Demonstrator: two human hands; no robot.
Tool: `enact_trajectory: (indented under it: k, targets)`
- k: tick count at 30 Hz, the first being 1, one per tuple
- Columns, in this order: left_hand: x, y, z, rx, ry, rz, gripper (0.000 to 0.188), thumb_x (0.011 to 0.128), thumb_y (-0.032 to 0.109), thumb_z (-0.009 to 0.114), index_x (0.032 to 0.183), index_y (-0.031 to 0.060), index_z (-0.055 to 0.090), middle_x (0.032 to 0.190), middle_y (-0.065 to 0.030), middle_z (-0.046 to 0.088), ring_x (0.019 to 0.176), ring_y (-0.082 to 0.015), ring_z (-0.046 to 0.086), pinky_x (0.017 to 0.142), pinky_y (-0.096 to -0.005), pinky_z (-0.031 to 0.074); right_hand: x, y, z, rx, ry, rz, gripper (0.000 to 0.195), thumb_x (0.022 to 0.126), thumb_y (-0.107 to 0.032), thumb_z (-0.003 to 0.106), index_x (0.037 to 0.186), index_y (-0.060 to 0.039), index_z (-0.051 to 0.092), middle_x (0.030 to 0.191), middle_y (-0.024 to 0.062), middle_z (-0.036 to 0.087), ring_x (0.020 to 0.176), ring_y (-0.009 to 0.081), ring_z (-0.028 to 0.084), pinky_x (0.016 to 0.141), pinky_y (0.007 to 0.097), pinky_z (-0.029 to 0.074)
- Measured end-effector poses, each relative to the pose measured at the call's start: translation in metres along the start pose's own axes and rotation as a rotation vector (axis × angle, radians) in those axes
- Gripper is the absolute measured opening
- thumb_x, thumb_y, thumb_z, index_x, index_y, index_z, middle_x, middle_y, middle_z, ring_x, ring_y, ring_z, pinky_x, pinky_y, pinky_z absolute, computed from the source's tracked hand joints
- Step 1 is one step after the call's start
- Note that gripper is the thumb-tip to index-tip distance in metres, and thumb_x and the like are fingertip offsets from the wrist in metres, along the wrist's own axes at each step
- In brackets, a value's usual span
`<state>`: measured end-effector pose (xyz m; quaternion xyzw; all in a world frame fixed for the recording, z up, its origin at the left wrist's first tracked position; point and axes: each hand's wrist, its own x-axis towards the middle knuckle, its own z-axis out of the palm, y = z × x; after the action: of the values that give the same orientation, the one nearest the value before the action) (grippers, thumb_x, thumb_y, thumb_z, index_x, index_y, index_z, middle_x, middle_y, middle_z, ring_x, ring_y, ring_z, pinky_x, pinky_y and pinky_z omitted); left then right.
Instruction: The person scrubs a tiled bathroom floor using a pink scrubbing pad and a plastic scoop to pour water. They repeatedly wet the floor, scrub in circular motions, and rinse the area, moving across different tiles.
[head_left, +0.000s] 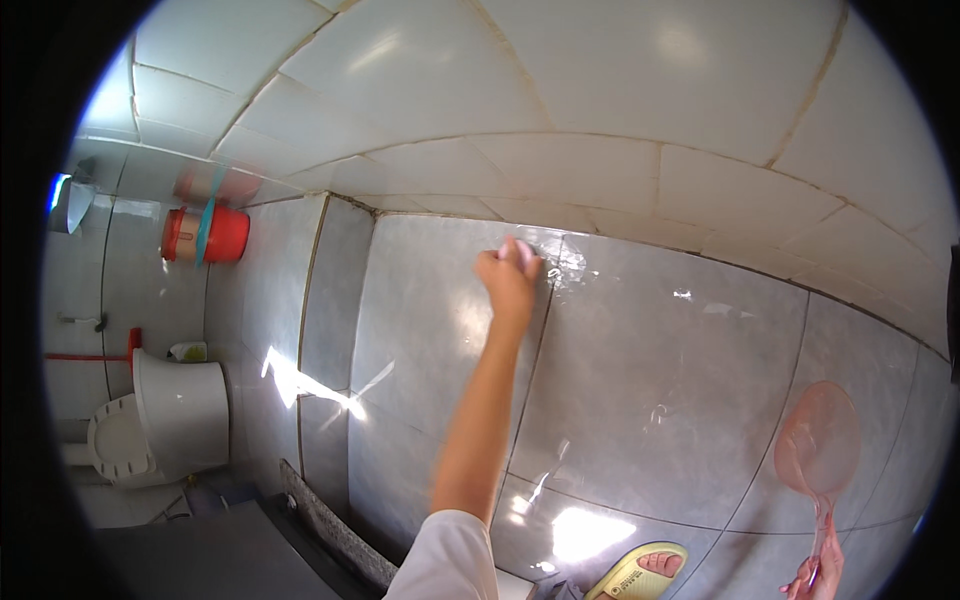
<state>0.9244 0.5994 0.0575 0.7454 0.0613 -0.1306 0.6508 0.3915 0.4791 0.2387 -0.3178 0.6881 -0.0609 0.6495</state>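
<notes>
My left hand (510, 281) reaches low over the grey tiled floor (645, 390), close to the foot of the wall. Its fingers are closed around a small pink object (516, 255), mostly hidden, so I cannot tell its kind. Just right of those fingers, a wet patch (566, 262) glistens on the tiles. At the lower right, my right hand (823, 566) grips the handle of a translucent pink plastic water dipper (817, 442). The dipper's bowl is in view above the floor; whether it holds water is unclear.
White wall tiles (600, 75) rise along the far side. A yellow slipper (641, 574) with a foot in it is at the bottom. On the left are a white toilet (187, 420), a bottle (189, 351), a red-headed floor tool (135, 345), and a red bucket (229, 234).
</notes>
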Motion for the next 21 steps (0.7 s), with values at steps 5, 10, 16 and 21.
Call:
enact_trajectory:
  k: [5, 10, 16, 21]
  targets:
    - [-0.06, -0.008, 0.037, 0.037, -0.21, -0.009, 0.042, 0.083, 0.023, 0.058, 0.098, -0.0103, 0.038, 0.095, -0.0119, 0.041, 0.083, -0.0173, 0.045, 0.062, -0.0265, 0.048, -0.005, -0.004, 0.003, 0.0, 0.017, -0.005, 0.047, 0.089, -0.028, 0.046, 0.129, -0.0084, 0.033, 0.056, -0.0034, 0.038, 0.044, 0.0051, 0.037, 0.033, 0.0195, 0.035]
    - [-0.016, -0.005, -0.004, 0.09, -0.137, 0.083, 0.037, 0.083, 0.023, 0.057, 0.095, -0.007, 0.038, 0.095, -0.0116, 0.041, 0.078, -0.0163, 0.047, 0.06, -0.0258, 0.049, 0.004, -0.001, -0.016, 0.015, -0.007, 0.016, 0.04, 0.087, -0.027, 0.049, 0.122, -0.0093, 0.042, 0.057, -0.0038, 0.04, 0.044, 0.0051, 0.039, 0.035, 0.0182, 0.035]
    - [-0.109, -0.021, 0.028, -0.149, -0.258, -0.371, 0.036, 0.082, 0.022, 0.059, 0.095, -0.0005, 0.035, 0.096, -0.0091, 0.039, 0.085, -0.0171, 0.047, 0.064, -0.0314, 0.054, 0.008, -0.033, -0.007, -0.151, -0.062, 0.056, 0.027, 0.085, -0.026, 0.051, 0.105, -0.0081, 0.053, 0.058, -0.0039, 0.044, 0.043, 0.0053, 0.04, 0.037, 0.0169, 0.035]
    - [-0.085, -0.023, -0.003, -0.144, -0.178, -0.22, 0.038, 0.079, 0.022, 0.063, 0.093, -0.002, 0.037, 0.094, -0.0089, 0.04, 0.082, -0.0165, 0.047, 0.064, -0.0293, 0.053, 0.03, -0.001, -0.031, -0.423, -0.188, 0.109, 0.029, 0.083, -0.023, 0.053, 0.106, -0.0051, 0.051, 0.057, -0.0001, 0.049, 0.043, 0.0077, 0.044, 0.037, 0.0199, 0.037]
